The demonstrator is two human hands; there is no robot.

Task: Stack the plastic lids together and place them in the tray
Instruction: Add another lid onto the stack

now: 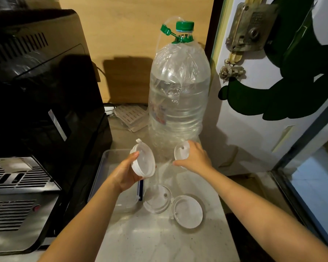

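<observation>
Left hand [128,172] is holding a stack of white round lids [143,161] tilted up on edge, above the clear plastic tray [106,167]. Grip is clamped on the stack: thumb on the near rim at top left, fingers wrapping underneath. A small tab is sticking up from the top of the stack.

Right hand [194,157] is holding a single lid [181,152], also tilted on edge, just in front of the base of the big water bottle [179,95]. Grip is closed on that lid, fingers over its far rim, thumb pointing left below it. A small hole is showing in the lid's face. The two held pieces are near each other but apart.

Two more clear lids are lying flat on the pale counter [159,241], touching each other: the left loose lid [157,198] is sitting just right of the tray's near corner, the right loose lid [188,210] beside it. A blue object [140,188] is sticking out below the left hand at the tray's edge; cannot tell what it is.

Tray is sitting on the counter between the black machine [36,91] and the loose lids. The bottle, with a green cap [184,26], is standing upright behind the hands.
</observation>
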